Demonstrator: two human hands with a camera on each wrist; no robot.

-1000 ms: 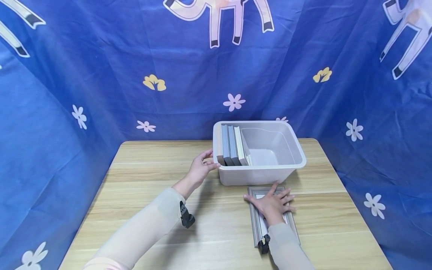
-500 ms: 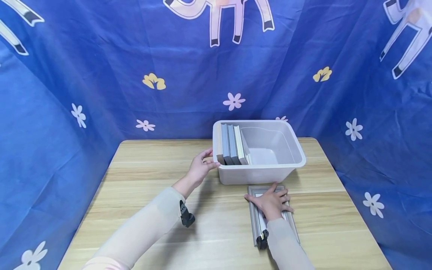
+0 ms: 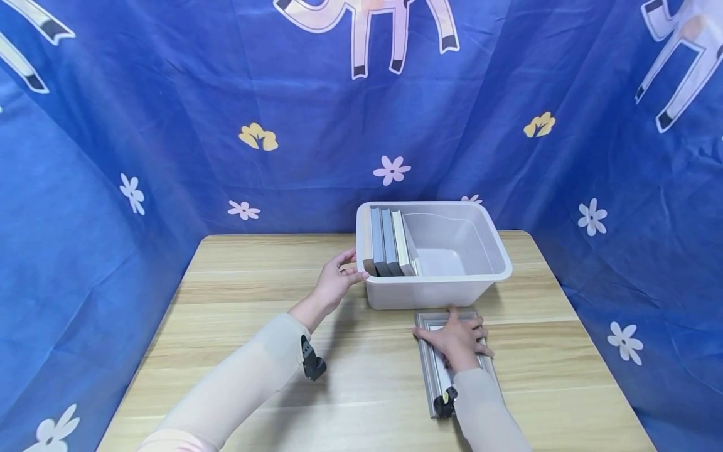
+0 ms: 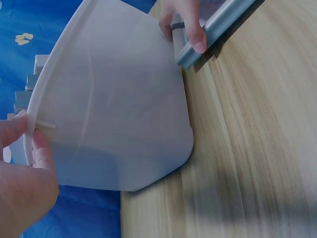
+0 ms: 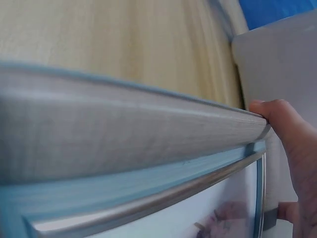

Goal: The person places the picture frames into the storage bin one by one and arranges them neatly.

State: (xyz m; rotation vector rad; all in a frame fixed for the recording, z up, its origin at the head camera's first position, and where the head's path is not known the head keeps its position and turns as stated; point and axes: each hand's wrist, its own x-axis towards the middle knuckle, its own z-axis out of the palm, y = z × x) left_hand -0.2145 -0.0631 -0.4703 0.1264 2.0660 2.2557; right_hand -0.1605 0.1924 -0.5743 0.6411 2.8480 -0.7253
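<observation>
My left hand [image 3: 333, 280] pinches the left front corner of a pale grey plastic bin [image 3: 429, 294], thumb and fingers either side of its rim in the left wrist view. In front of the bin, my right hand [image 3: 459, 339] spans a silver-grey picture frame [image 3: 426, 370]. Its thumb [image 5: 277, 111] hooks over one long side, and other fingers reach the opposite side. White backing with a pinkish print [image 5: 225, 223] shows inside the frame. A dark shadow strip runs beside the frame in the left wrist view.
Several slim flat pieces [image 3: 390, 242] with beige, blue-grey and cream edges stand upright in the bin's left part. The bin stands near the far edge of the wooden table [image 3: 254, 270]. Blue printed cloth [image 3: 316, 125] hangs behind and at both sides.
The right fingers have drawn in from a wide spread onto the frame's sides, and the frame has turned slightly. The left hand and the bin have stayed put.
</observation>
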